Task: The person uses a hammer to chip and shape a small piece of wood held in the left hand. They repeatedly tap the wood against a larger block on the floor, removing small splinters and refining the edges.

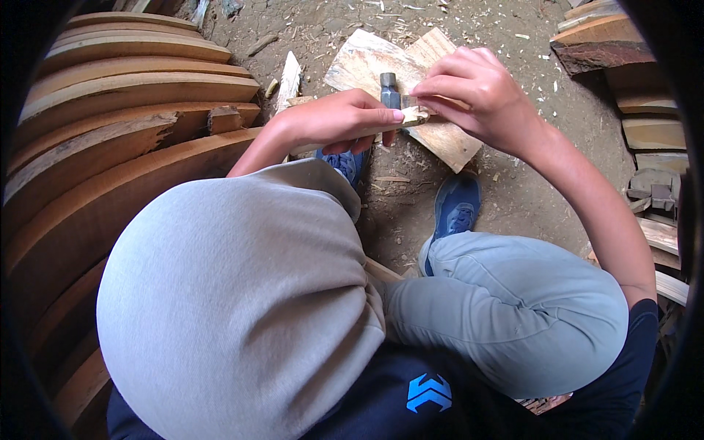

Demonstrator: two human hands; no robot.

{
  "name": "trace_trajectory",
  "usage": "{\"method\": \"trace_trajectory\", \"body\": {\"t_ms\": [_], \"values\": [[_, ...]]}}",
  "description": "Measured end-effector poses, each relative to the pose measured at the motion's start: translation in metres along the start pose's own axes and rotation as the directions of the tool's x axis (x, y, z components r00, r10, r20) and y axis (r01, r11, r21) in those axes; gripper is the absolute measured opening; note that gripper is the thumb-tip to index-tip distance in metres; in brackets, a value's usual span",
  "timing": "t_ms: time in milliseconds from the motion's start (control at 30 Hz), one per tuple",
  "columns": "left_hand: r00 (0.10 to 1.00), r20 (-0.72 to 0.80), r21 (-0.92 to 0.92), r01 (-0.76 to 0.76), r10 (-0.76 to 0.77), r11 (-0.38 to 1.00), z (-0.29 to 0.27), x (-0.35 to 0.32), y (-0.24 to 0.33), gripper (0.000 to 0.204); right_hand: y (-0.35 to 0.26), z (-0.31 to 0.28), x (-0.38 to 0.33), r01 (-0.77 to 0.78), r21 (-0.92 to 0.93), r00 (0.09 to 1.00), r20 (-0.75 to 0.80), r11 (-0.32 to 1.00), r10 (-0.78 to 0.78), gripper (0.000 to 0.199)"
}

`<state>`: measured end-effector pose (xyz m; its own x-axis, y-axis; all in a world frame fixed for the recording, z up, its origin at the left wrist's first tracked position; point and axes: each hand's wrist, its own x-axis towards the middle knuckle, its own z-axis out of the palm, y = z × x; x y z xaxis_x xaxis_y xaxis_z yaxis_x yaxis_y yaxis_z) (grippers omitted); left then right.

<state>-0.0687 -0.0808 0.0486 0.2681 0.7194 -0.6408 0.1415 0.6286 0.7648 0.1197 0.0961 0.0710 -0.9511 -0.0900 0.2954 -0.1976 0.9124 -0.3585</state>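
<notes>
My left hand [334,119] is closed round the pale wooden handle of a hammer [390,94], close to its dark metal head. The thumb lies along the wood, and a rough, splintered end [415,116] of pale wood shows just right of the head. At that end, my right hand [477,92] has its thumb and fingers pinched together. Something small and greyish shows by the fingertips, too little of it to name. Below the hands lie two flat wooden boards [447,144], crossing one another on the ground.
Curved wooden planks [139,88] are stacked along the left side. More timber pieces [605,40] are piled at the right. Wood chips litter the dirt floor [528,202], and a pointed offcut [290,77] lies beyond my left wrist. My blue shoes [456,205] are near the boards.
</notes>
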Motion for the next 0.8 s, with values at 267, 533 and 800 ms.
{"method": "trace_trajectory", "body": {"t_ms": [267,533,800], "values": [[1.0,0.018,-0.02,-0.016,0.016,1.0,0.0,0.001,-0.001,0.055,0.0,-0.005,0.001,-0.057,0.067,0.998,0.001,0.996,0.058,0.015],[0.997,0.069,-0.024,-0.02,0.022,0.999,-0.002,0.003,-0.009,0.056,0.0,-0.001,0.002,-0.023,0.167,0.997,0.079,0.986,0.01,0.013],[0.987,0.106,0.01,-0.124,0.123,0.992,-0.003,0.006,-0.014,0.052,-0.002,-0.006,0.008,-0.235,0.334,0.947,0.288,0.913,0.138,0.01]]}}
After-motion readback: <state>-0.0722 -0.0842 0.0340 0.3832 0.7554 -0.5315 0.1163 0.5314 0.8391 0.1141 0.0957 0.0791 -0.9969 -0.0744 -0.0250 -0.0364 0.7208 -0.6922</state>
